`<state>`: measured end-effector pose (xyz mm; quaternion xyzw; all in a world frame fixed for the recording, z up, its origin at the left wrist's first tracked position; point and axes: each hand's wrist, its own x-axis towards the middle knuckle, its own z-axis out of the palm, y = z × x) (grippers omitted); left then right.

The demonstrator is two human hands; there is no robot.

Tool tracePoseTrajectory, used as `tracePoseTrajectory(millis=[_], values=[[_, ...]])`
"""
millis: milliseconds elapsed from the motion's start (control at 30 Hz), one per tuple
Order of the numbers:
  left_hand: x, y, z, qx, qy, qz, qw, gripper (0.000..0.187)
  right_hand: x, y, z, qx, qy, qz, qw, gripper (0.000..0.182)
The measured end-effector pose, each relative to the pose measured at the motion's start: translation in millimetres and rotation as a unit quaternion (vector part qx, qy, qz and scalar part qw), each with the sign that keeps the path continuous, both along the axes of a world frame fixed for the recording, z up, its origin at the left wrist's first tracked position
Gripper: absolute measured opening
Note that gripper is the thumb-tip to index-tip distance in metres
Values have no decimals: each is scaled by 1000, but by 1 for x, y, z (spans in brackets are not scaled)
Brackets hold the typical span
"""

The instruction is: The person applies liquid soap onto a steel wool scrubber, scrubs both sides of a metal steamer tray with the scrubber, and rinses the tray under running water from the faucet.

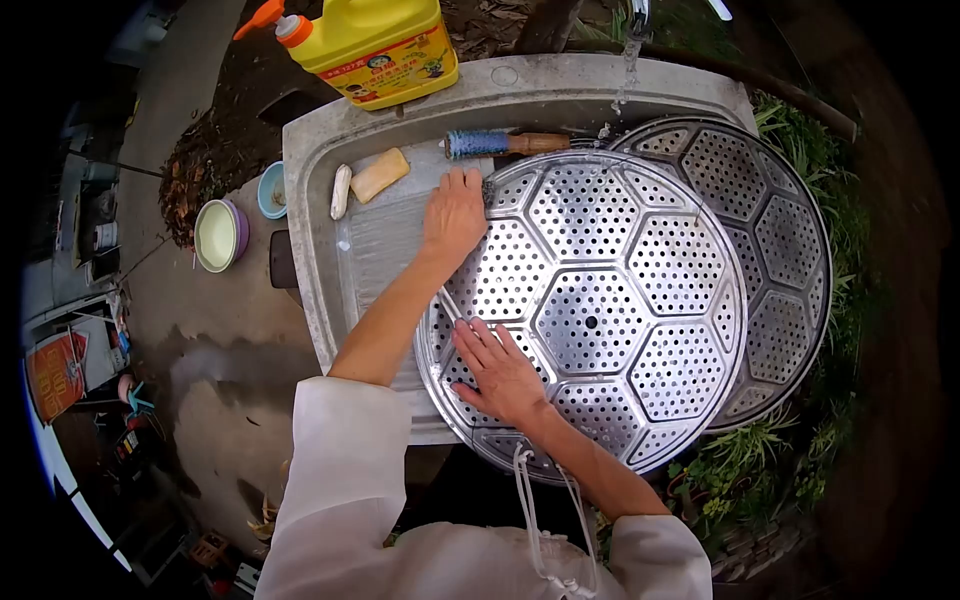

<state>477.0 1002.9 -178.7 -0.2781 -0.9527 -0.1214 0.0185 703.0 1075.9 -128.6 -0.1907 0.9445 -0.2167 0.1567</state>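
Observation:
A round perforated metal steamer tray [590, 320] lies tilted across the stone sink [365, 235], partly over a second, darker perforated tray [785, 260]. At the upper left rim, my left hand [455, 220] is closed on a dark scouring pad [488, 193], mostly hidden under the fingers and pressed near the tray's edge. My right hand [500, 375] lies flat on the tray's lower left part, fingers spread, holding nothing. Just beyond my left hand, a brush [505, 144] with blue bristles and a wooden handle rests in the sink.
Water runs from a tap [638, 18] at the top. On the sink's back rim stands a yellow jug [385, 55] with an orange pump. A yellowish sponge [380, 175] and a white object [341, 192] lie in the sink. Basins [221, 236] sit on the ground left.

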Motion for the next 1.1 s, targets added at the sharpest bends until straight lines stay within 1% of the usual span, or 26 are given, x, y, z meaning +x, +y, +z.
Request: tracePoseTrajectory(millis=[33, 100, 133, 167, 200, 233, 267, 300, 333, 367, 433, 467, 500, 567, 600, 633, 700, 733, 767, 833, 867, 900, 967, 1033, 1067, 1100], values=[[2, 9, 8, 19, 21, 5, 1000, 19, -1, 1, -2, -5, -2, -1, 1000, 74], [55, -1, 30, 43, -52, -92, 993, 24, -6, 1, -3, -22, 33, -11, 999, 72], [88, -10, 41, 47, -95, -151, 983, 28, -8, 1, 0, -14, -58, 13, 998, 72], [112, -13, 39, 40, -153, -230, 960, 37, -6, 1, 2, -2, -154, 39, 987, 72], [108, -15, 36, 54, -141, -286, 946, 38, 1, 2, 2, -27, -84, 18, 996, 66], [84, -11, 33, 58, -133, -267, 953, 37, 6, 2, -1, -21, -87, 16, 996, 66], [51, -4, 27, 73, -103, -205, 971, 33, 8, 1, -8, -63, 0, 6, 998, 63], [20, 6, 24, 77, -45, -84, 992, 18, 8, -2, -13, -105, 87, -6, 991, 61], [17, 11, 23, 68, -36, -74, 994, 17, 7, -1, -12, -134, 85, -24, 987, 58], [18, 17, 23, 59, -29, -59, 996, 16, 8, 4, -13, -127, 82, -22, 988, 58], [72, 19, 32, 77, -116, -159, 978, 14, 7, 1, -16, -148, 81, -7, 986, 55], [93, 18, 43, 36, -179, -236, 954, 14, 8, 1, -13, -141, -26, 0, 990, 53], [97, 15, 41, 52, -179, -297, 936, 16, 8, -1, -14, -142, -25, 2, 990, 53], [58, 20, 31, 73, -97, -230, 966, 15, 10, -2, -18, -157, 91, -27, 983, 52], [29, 28, 28, 58, -62, -120, 989, 15, 9, -3, -17, -161, 94, -33, 982, 51], [11, 33, 28, 25, -60, -53, 996, 15, 9, -4, -16, -158, 95, -36, 982, 51], [36, 40, 33, 21, -76, -98, 992, 15, 7, 0, -16, -167, 91, -39, 981, 52], [60, 39, 37, 42, -100, -166, 980, 15, 7, 0, -17, -168, 85, -36, 981, 53], [79, 38, 47, 25, -175, -253, 951, 17, 6, -2, -14, -174, 85, -34, 980, 53], [63, 32, 40, 46, -150, -278, 948, 17, 6, -1, -11, -155, 84, -34, 984, 53], [42, 34, 35, 40, -89, -199, 975, 15, 7, -3, -16, -159, 86, -36, 983, 54], [16, 35, 22, 62, -15, -86, 994, 15, 8, -4, -20, -170, 83, -40, 981, 55], [9, 42, 20, 26, -37, -44, 998, 17, 7, 0, -15, -164, 82, -35, 982, 56], [61, 51, 34, 41, -101, -123, 986, 17, 4, 1, -15, -186, 74, -39, 979, 54], [88, 53, 44, 52, -171, -216, 960, 16, 7, -3, -13, -192, 70, -40, 978, 54], [102, 53, 46, 53, -212, -290, 932, 17, 8, -3, -12, -185, 27, -37, 982, 53]])
